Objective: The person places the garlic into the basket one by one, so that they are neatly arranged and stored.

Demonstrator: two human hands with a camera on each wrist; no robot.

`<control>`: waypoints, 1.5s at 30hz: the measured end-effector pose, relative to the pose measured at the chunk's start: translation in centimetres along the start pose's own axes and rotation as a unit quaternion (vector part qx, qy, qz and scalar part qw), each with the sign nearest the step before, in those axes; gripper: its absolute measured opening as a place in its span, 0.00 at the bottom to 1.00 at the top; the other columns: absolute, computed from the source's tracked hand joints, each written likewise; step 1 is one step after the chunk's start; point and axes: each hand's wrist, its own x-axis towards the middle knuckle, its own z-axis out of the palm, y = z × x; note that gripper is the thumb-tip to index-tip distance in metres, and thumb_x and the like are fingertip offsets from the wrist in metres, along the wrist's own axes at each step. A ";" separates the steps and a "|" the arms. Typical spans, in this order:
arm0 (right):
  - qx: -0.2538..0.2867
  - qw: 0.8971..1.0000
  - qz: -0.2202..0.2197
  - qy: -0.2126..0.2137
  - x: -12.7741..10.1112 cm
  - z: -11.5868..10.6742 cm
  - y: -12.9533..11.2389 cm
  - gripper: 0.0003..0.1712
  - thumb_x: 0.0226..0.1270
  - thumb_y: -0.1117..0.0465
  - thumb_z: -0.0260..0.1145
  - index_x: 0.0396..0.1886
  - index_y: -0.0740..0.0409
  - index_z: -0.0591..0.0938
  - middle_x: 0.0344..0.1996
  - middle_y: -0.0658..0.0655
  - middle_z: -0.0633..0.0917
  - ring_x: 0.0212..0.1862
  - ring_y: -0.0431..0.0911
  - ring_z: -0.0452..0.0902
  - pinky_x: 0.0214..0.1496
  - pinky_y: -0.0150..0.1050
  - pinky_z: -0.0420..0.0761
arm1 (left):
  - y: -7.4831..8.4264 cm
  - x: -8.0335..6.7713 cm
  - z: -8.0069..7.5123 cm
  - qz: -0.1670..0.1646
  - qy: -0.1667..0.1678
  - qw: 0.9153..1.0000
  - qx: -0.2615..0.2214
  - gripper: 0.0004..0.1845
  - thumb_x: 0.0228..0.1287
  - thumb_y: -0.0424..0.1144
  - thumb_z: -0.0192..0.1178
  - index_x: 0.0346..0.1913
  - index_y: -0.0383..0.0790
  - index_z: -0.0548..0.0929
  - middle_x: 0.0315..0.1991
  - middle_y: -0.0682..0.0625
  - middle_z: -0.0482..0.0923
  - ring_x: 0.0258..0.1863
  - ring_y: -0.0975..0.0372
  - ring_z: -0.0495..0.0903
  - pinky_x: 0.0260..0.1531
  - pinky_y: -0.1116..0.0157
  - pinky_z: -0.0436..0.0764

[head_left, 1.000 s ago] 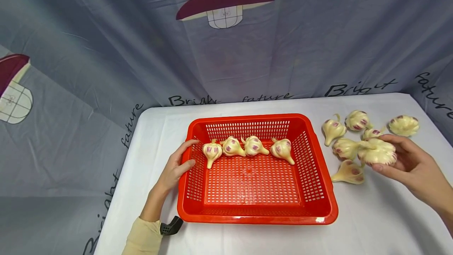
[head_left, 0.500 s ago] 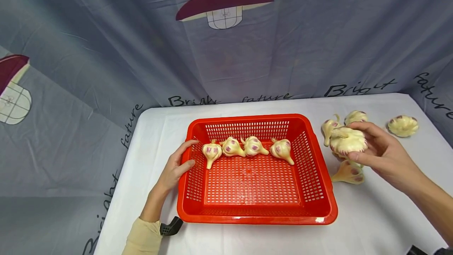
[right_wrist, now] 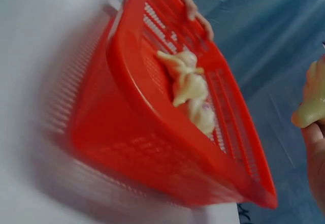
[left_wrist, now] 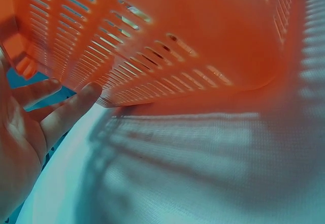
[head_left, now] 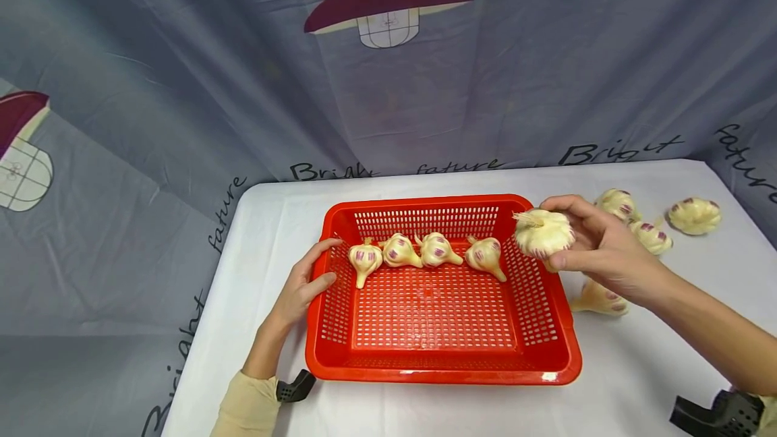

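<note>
Garlic is what I see filling the far end of the red basket [head_left: 440, 349]: four bulbs [head_left: 425, 253] lie in a row along its back wall, stems pointing forward or sideways, while the nearer part of the slotted floor holds nothing. The basket sits on a white table [head_left: 637, 369] in front of a grey curtain [head_left: 182, 86] printed with lamps.

My right hand [head_left: 597, 248] grips a fifth garlic bulb [head_left: 543, 233], fingers curled over it and thumb beneath, with its dry root tuft turned left. The bulb hangs above the basket's right wall, near the back right corner, just right of the last bulb in the row. My left hand [head_left: 300, 285] rests against the basket's left wall with relaxed fingers, the thumb lying on the rim; the left wrist view shows the fingertips [left_wrist: 76, 102] touching the wall from outside.

Loose bulbs [head_left: 649, 235] lie on the table to the right. My right hand and forearm cover part of that group, so I cannot count them; one by the forearm shows only in part. The right wrist view is blurred by motion: the basket and three bulbs are readable, and the held bulb is cut off at the frame's right edge.
</note>
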 end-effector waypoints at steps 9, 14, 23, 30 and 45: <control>-0.017 0.999 0.043 -0.028 2.2 2.5 0.1 0.32 0.63 0.78 0.65 0.64 0.60 0.67 0.59 0.63 0.75 0.56 0.49 0.79 0.52 0.41 0.84 | -0.2 0.1 0.0 0.010 -0.003 1.000 -0.004 0.29 0.68 0.33 0.52 0.72 0.42 0.68 0.63 0.32 0.69 0.48 0.38 0.79 0.36 0.54 0.88; -0.035 0.996 0.063 -0.044 3.8 3.9 0.2 0.33 0.60 0.76 0.70 0.62 0.61 0.67 0.55 0.65 0.77 0.48 0.50 0.82 0.45 0.41 0.86 | -0.2 0.2 -0.1 0.014 -0.005 1.000 -0.007 0.28 0.69 0.32 0.52 0.72 0.41 0.68 0.64 0.31 0.69 0.49 0.36 0.79 0.36 0.55 0.88; -0.080 0.987 0.103 -0.090 6.9 6.3 1.4 0.38 0.53 0.68 0.79 0.59 0.63 0.66 0.53 0.67 0.76 0.46 0.54 0.81 0.44 0.41 0.86 | -0.2 0.2 -0.1 0.017 -0.002 1.000 -0.014 0.28 0.68 0.30 0.52 0.71 0.39 0.67 0.64 0.31 0.68 0.49 0.35 0.78 0.36 0.55 0.88; -0.087 0.985 0.107 -0.106 8.1 7.5 2.7 0.39 0.51 0.66 0.81 0.58 0.62 0.67 0.53 0.66 0.75 0.50 0.58 0.78 0.49 0.43 0.85 | -0.2 0.2 -0.1 0.019 -0.007 1.000 -0.020 0.28 0.69 0.30 0.52 0.72 0.39 0.67 0.65 0.31 0.67 0.50 0.35 0.77 0.38 0.54 0.88; -0.224 0.953 0.066 -0.195 10.3 11.3 5.4 0.34 0.51 0.58 0.82 0.54 0.60 0.73 0.42 0.53 0.83 0.40 0.46 0.79 0.43 0.38 0.83 | -0.1 0.2 0.2 0.006 0.003 1.000 -0.025 0.29 0.67 0.30 0.52 0.71 0.41 0.68 0.65 0.32 0.67 0.51 0.36 0.77 0.37 0.53 0.88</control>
